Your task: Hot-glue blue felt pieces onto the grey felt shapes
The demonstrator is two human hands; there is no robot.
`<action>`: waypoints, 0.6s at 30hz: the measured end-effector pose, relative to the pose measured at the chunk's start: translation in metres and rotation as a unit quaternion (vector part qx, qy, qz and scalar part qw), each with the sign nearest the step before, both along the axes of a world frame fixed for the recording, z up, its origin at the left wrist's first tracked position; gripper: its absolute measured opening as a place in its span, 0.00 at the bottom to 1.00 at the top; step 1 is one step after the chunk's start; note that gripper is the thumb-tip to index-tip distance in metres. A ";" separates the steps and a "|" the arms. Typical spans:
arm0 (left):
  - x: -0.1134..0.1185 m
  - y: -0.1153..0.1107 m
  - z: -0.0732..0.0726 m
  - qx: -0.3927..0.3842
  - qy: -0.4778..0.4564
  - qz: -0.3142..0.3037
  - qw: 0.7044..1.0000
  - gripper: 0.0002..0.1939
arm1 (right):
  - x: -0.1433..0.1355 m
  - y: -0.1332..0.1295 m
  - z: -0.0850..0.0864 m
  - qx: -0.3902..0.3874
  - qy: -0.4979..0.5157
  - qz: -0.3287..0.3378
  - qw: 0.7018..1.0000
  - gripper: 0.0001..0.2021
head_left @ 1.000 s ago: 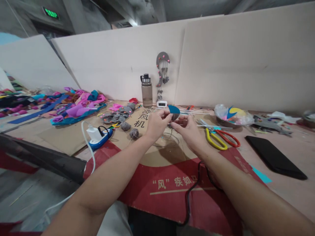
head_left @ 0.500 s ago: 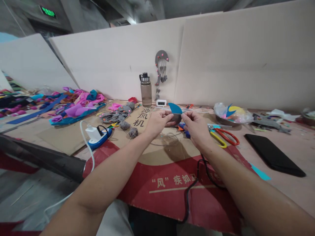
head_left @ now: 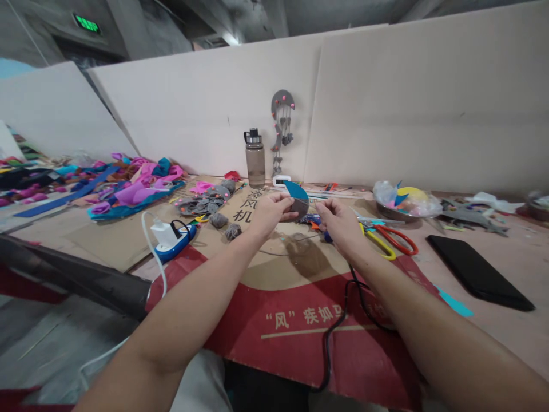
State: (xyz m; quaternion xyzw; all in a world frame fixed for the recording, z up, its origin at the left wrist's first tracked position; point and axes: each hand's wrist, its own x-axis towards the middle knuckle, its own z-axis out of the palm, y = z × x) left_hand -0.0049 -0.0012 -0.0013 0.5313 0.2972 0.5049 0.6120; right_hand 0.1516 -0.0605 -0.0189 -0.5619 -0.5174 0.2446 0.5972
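Observation:
My left hand (head_left: 273, 214) pinches a small rounded felt piece (head_left: 297, 191), blue along its upper part and grey below. To its right, my right hand (head_left: 339, 222) is closed, thumb against fingers, on a thin grey strand of yarn (head_left: 285, 253). A fine line of it spans from the felt to my right fingertips, and a slack length sags under both hands. Left of my wrist lie a ball of grey yarn (head_left: 234, 231) and a second ball (head_left: 218, 220). Scissors with red and yellow handles (head_left: 392, 240) rest beside my right wrist.
Cardboard (head_left: 300, 349) covers the table front, crossed by a black cable (head_left: 328, 343). A phone (head_left: 478, 272) lies right, a power strip (head_left: 175, 243) left. Behind stand a bottle (head_left: 256, 163), a small clock (head_left: 281, 181), a bowl (head_left: 398, 213) and felt scraps (head_left: 137, 183).
My hands have moved apart: the left hand with the felt piece shifted slightly left, and a gap with the fine strand now shows between felt and right fingers.

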 end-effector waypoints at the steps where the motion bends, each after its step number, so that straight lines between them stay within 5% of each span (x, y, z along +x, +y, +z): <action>1: -0.002 0.003 0.000 -0.004 -0.001 0.015 1.000 0.05 | 0.002 0.002 -0.002 -0.011 0.014 0.003 1.000 0.14; 8: -0.012 0.018 0.000 0.027 0.005 0.091 0.995 0.03 | 0.027 0.016 -0.013 0.002 -0.012 -0.042 0.999 0.12; 14: -0.014 0.022 -0.002 0.028 -0.010 0.093 0.995 0.04 | 0.046 0.018 0.000 0.026 -0.006 -0.039 0.999 0.12; 18: -0.020 0.026 0.002 0.024 -0.053 0.119 0.991 0.04 | 0.061 0.014 0.005 0.035 -0.092 -0.116 0.988 0.13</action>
